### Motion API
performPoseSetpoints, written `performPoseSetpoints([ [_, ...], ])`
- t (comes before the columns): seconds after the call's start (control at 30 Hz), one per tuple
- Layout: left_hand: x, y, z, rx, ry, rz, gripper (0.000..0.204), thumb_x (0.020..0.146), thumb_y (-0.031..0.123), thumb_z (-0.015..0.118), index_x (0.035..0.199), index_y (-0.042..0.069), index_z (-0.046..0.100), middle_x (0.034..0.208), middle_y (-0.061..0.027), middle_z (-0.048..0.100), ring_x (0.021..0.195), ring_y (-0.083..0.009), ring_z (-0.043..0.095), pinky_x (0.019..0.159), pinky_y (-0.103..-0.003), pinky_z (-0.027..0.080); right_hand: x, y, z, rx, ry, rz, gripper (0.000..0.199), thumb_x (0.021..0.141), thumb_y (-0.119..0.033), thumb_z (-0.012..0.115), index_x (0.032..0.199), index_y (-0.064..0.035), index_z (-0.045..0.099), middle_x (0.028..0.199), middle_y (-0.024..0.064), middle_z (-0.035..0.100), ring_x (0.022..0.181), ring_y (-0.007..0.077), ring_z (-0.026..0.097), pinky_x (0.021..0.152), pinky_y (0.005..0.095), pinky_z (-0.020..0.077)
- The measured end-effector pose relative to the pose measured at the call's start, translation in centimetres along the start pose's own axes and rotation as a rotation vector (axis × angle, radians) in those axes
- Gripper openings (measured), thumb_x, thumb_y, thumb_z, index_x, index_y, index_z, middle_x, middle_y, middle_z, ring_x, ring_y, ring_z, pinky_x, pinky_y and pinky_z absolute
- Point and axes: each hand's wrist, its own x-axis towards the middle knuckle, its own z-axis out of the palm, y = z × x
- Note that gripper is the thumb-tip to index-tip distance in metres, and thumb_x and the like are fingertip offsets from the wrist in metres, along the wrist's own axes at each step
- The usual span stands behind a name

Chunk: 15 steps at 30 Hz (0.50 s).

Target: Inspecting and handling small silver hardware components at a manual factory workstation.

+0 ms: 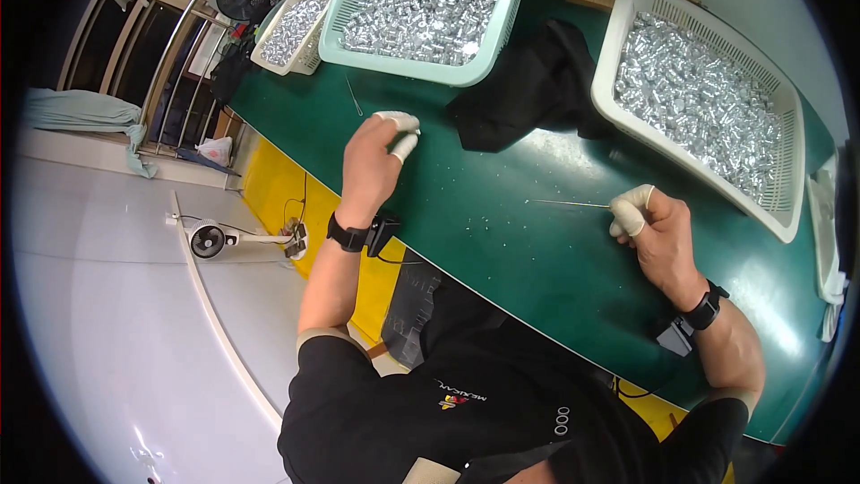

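My left hand [372, 161] is above the left part of the green table, white finger cots on its thumb and fingertip. They pinch a tiny silvery piece [417, 131], too small to make out fully. On the right, my right hand [661, 233], also in white finger cots, grips a thin metal pick [571, 203] that points left over the table. A second thin wire tool [355, 97] lies beyond my left hand. Tiny pale bits [488, 222] are scattered on the tabletop between the hands.
A pale green basket [466, 72] and a white basket [699, 161] hold heaps of small silvery metal parts. A smaller basket [307, 58] of them stands at far left. Black cloth [528, 90] lies between the two large baskets. The green table [555, 278] ends near my body.
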Motion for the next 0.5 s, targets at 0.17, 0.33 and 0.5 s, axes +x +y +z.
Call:
performPoseSetpoints([
  [0.17, -0.5, -2.3, -0.2, 0.262, -0.051, 0.146, 0.021, 0.085, 0.0, 0.072, 0.105, 0.003, 0.071, 0.11, -0.011, 0.069, 0.096, -0.0259, 0.067, 0.083, -0.03, 0.053, -0.4, 0.1, 0.5, 0.007, 0.013, -0.012, 0.017, 0.097, -0.014, 0.067, 0.091, 0.0015, 0.067, 0.073, 0.0026, 0.066, 0.065, 0.007, 0.058, 0.059, 0.0224, 0.0475],
  [0.33, -0.7, -2.3, -1.2, 0.415, -0.059, 0.212, 0.018, 0.085, 0.002, 0.073, 0.103, 0.003, 0.072, 0.113, -0.0107, 0.068, 0.099, -0.0262, 0.066, 0.083, -0.031, 0.053, -0.2, 0.1, 0.3, -0.011, -0.001, -0.008, 0.017, 0.098, -0.017, 0.067, 0.094, -0.0005, 0.067, 0.075, 0.0021, 0.066, 0.066, 0.0067, 0.058, 0.06, 0.0218, 0.0466],
  [0.5, -1.5, 0.5, -0.6, 0.008, -0.079, 0.072, 0.018, 0.089, 0.006, 0.071, 0.107, 0.004, 0.07, 0.114, -0.0102, 0.07, 0.099, -0.0221, 0.068, 0.083, -0.031, 0.054, -0.4, -0.6, 0.4, 0.084, 0.036, 0.044, 0.016, 0.097, -0.017, 0.067, 0.101, -0.0007, 0.068, 0.08, 0.0037, 0.069, 0.07, 0.0087, 0.062, 0.062, 0.0218, 0.0477],
])
